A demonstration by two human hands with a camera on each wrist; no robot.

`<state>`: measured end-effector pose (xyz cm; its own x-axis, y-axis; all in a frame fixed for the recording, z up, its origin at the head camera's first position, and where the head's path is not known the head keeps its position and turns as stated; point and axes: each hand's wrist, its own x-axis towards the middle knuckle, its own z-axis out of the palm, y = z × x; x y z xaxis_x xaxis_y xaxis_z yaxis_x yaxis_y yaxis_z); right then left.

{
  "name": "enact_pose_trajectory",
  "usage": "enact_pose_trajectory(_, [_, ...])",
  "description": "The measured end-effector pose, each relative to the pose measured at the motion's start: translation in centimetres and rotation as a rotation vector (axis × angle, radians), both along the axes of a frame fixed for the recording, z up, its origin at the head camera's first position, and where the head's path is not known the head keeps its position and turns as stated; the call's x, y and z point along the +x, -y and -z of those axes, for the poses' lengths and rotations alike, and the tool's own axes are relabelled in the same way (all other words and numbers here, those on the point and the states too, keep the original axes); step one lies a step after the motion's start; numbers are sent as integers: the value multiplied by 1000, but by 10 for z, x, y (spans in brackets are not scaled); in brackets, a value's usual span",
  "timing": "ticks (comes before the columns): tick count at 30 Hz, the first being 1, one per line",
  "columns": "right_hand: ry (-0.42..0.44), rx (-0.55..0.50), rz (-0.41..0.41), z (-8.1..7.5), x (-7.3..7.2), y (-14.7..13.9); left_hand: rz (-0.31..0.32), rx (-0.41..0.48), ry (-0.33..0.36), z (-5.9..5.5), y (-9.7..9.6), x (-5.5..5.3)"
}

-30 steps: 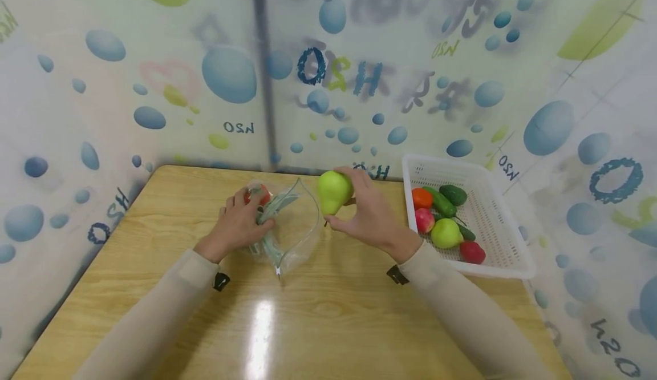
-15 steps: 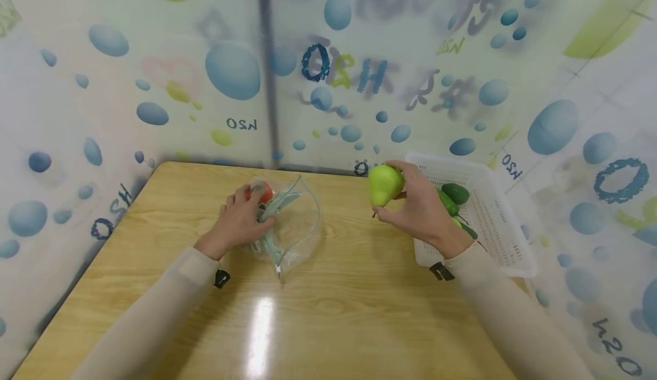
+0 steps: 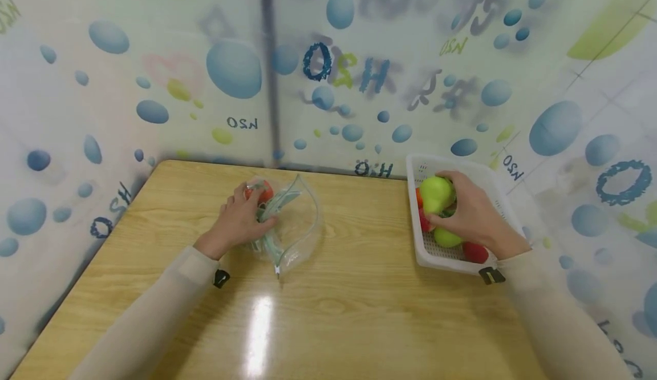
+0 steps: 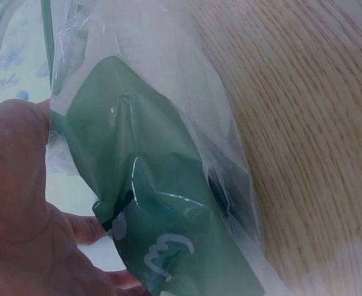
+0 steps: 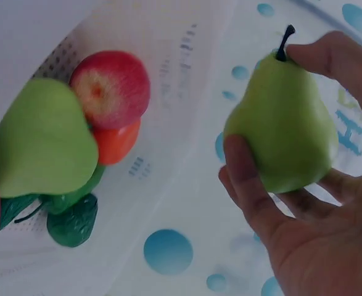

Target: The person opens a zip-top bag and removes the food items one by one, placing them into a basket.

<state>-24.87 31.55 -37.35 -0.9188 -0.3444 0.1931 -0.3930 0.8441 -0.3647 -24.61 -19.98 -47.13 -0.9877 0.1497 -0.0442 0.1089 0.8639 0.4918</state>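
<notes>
My right hand (image 3: 474, 211) grips a green pear (image 3: 436, 193) by its sides, with the thumb near the stem. It hangs over the white basket (image 3: 417, 240); in the right wrist view the pear (image 5: 285, 126) shows whole between thumb and fingers. My left hand (image 3: 237, 220) holds a clear zip bag (image 3: 303, 229) with green printing on the table. A red round item (image 3: 260, 190) shows through the bag near my fingertips. Up close in the left wrist view, fingers curl behind the green part of the bag (image 4: 143, 166), and the bag's mouth gapes toward the right.
Inside the basket lie a second pear (image 5: 45, 139), a red-and-yellow apple-like fruit (image 5: 111, 89), an orange-red item (image 5: 118, 143), dark green vegetables (image 5: 73, 221) and another red item (image 3: 475, 252). A patterned wall (image 3: 339, 83) stands behind the wooden table (image 3: 339, 311).
My right hand has carried the pear rightward from beside the bag's mouth to above the basket. My left hand stays on the bag.
</notes>
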Motion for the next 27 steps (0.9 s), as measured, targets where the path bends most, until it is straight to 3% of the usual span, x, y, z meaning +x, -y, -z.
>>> enact_pose_trajectory(11, [215, 175, -92, 5, -2, -21, -1, -19, 13, -4, 1, 1])
enact_pose_trajectory(20, [358, 242, -153, 6, 3, -20, 0, -16, 15, -6, 2, 3])
enact_pose_trajectory(24, [357, 230, -143, 7, 4, -20, -4, -14, 3, -5, 2, 3])
enact_pose_trajectory(27, [310, 212, -139, 7, 5, -16, -4, -20, -1, -5, 2, 2])
